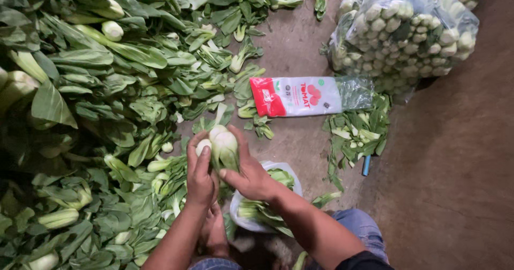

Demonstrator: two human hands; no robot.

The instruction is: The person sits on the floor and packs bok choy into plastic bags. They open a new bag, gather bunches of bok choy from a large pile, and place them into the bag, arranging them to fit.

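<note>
Both my hands hold one head of bok choy, pale base pointing away from me, green leaves down between my palms. My left hand wraps its left side, thumb near the white base. My right hand grips its right side with fingers along the stalks. Just below my right wrist lies an open clear plastic bag with a few bok choy inside it. A big heap of loose bok choy covers the floor to my left.
A flat stack of red-and-white printed plastic bags lies on the concrete floor ahead. Behind it stands a large clear sack full of bok choy. Trimmed leaves and a small blue item lie at right. My knee in jeans is below.
</note>
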